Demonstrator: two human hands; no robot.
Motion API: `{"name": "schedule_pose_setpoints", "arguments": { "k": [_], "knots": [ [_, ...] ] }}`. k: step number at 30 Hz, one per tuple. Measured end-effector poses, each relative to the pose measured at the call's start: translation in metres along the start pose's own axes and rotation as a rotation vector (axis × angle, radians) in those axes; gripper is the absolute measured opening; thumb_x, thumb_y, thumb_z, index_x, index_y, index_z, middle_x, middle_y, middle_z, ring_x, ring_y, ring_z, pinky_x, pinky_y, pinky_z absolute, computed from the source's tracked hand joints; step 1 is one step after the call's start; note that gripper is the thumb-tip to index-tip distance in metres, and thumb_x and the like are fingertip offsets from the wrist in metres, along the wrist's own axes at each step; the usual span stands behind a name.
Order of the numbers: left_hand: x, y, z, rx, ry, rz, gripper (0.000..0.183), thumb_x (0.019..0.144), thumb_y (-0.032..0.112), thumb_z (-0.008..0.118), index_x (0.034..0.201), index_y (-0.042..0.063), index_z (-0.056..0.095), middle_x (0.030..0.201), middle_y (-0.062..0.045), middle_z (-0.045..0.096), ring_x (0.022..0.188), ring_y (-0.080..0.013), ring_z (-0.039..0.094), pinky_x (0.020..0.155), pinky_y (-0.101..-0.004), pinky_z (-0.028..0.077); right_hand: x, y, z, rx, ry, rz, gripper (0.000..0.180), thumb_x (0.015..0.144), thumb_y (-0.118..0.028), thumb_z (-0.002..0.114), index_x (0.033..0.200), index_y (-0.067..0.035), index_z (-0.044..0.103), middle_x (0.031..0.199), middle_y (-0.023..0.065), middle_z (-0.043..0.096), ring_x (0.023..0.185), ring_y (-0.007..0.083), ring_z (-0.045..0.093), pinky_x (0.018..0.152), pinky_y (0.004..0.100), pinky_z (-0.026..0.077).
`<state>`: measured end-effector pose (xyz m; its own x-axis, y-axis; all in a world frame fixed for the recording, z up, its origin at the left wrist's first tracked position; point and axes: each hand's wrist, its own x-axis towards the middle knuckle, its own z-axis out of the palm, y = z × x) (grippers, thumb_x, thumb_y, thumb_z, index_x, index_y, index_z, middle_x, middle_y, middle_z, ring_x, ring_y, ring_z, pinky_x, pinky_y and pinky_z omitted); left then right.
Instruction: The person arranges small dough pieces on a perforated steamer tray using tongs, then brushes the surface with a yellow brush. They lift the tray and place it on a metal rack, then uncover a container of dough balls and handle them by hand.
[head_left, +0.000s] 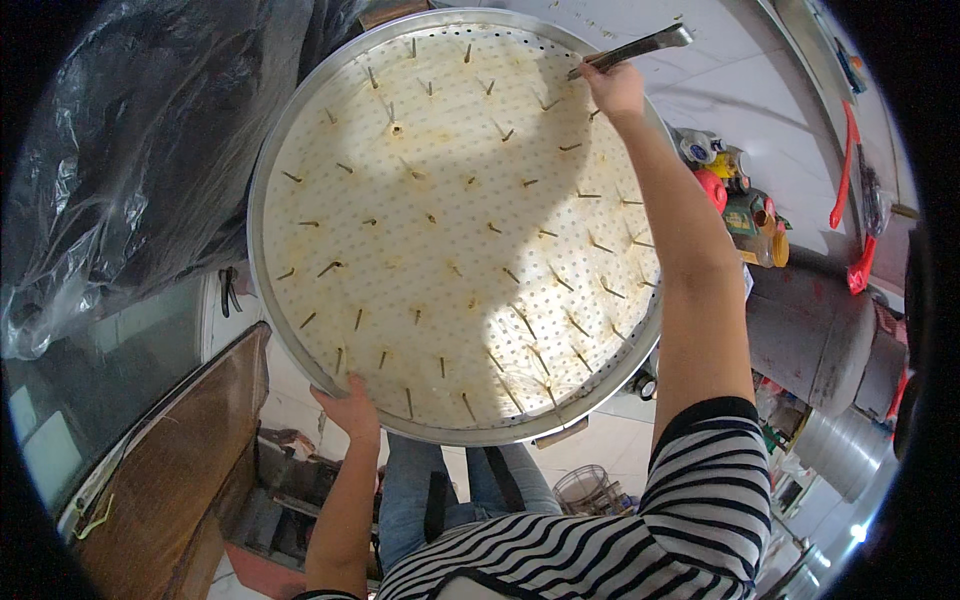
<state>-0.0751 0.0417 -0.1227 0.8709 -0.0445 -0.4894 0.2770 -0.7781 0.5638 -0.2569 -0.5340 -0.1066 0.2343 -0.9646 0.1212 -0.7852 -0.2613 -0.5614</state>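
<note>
A large round metal steamer tray (260, 300) with a raised rim fills the middle of the view. Its floor is a perforated, pale liner (442, 247) with yellowish stains. Thin brown stick-like pieces (358, 319) are spread over it, several casting shadows. At the tray's lower left, my left hand (352, 409) grips the rim, thumb over the edge. My right hand (615, 86) is closed around metal tongs (649, 46) near the upper right rim. One end of the tongs points outward past the tray; the other is partly hidden by my fingers.
Black plastic sheeting (150, 165) hangs at the left, above a brown board (172, 450). Jars and bottles (750, 217) crowd the right side near a grey container (814, 337). A wire basket (585, 491) stands on the floor below. Red-handled tools (844, 165) lie at far right.
</note>
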Motion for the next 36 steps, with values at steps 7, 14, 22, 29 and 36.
{"name": "schedule_pose_setpoints", "arguments": {
  "k": [7,14,22,29,36],
  "knots": [
    [0.002,-0.001,0.001,0.077,0.004,-0.019,0.09,0.087,0.024,0.068,0.148,-0.01,0.012,0.144,-0.029,0.036,0.13,-0.0375,0.042,0.109,-0.0408,0.035,0.011,0.011,-0.065,0.481,-0.006,-0.112,0.021,0.085,-0.012,0.074,0.102,-0.002,0.071,0.093,0.0053,0.071,0.084,0.0142,0.064,0.08,0.0294,0.052],
    [0.003,-0.008,-0.001,0.136,0.015,0.006,0.094,0.086,0.027,0.069,0.149,-0.009,0.009,0.147,-0.029,0.032,0.133,-0.0391,0.038,0.111,-0.0418,0.032,0.01,0.003,-0.027,0.044,-0.214,-0.136,0.026,0.085,-0.023,0.074,0.105,-0.005,0.071,0.092,0.005,0.073,0.085,0.0148,0.066,0.076,0.0309,0.051],
    [-0.004,0.002,-0.001,-0.047,-0.042,-0.043,0.093,0.088,0.025,0.066,0.15,-0.009,0.006,0.15,-0.028,0.027,0.136,-0.0368,0.035,0.113,-0.0408,0.029,-0.007,-0.016,-0.089,0.452,-0.147,-0.259,0.025,0.086,-0.022,0.073,0.101,-0.002,0.072,0.09,0.0041,0.071,0.079,0.014,0.065,0.073,0.0293,0.052],
    [0.0,0.001,-0.003,-0.014,-0.06,0.045,0.092,0.088,0.022,0.066,0.15,-0.009,0.004,0.148,-0.029,0.03,0.133,-0.0369,0.038,0.112,-0.0405,0.031,-0.054,-0.027,-0.015,0.224,-0.234,-0.204,0.018,0.085,-0.017,0.072,0.098,-0.004,0.072,0.087,0.0081,0.072,0.078,0.015,0.066,0.073,0.0293,0.052],
    [0.004,-0.015,-0.001,-0.063,-0.061,0.104,0.092,0.086,0.022,0.068,0.148,-0.011,0.008,0.145,-0.03,0.034,0.131,-0.0374,0.041,0.109,-0.0402,0.034,-0.081,-0.02,-0.09,0.405,-0.171,-0.115,0.02,0.086,-0.014,0.071,0.098,0.001,0.069,0.085,0.0059,0.071,0.08,0.0131,0.066,0.075,0.0281,0.053]
  ]
}}
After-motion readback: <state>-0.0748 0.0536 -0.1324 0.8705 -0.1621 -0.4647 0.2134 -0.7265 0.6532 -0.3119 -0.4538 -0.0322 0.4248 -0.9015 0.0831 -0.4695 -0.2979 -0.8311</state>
